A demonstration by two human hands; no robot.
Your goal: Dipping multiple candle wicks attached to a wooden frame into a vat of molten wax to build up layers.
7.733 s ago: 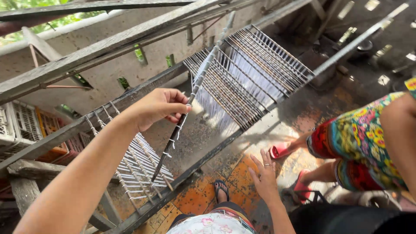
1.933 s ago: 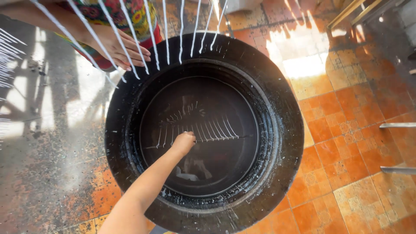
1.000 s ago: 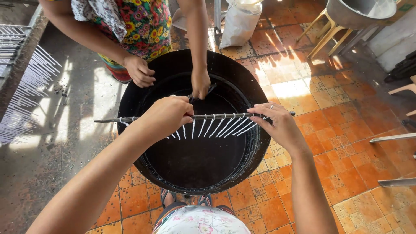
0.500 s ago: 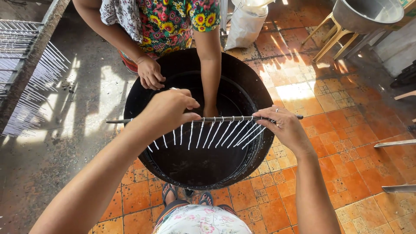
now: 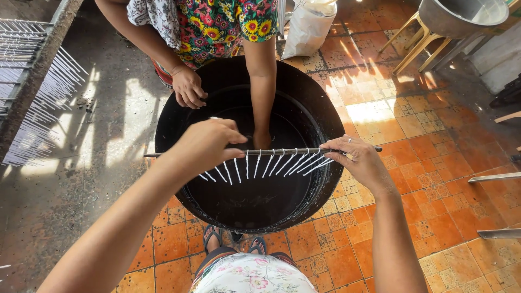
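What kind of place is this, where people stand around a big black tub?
Probably a small hand workshop, perhaps for dipping candles. Both hands hold a rod hung with thin white sticks over a black tub. A rack at the left carries many more, and the tiled floor is stained.

white sack [image 5: 308, 27] | metal basin [image 5: 461, 15] | orange tiled floor [image 5: 434, 163]
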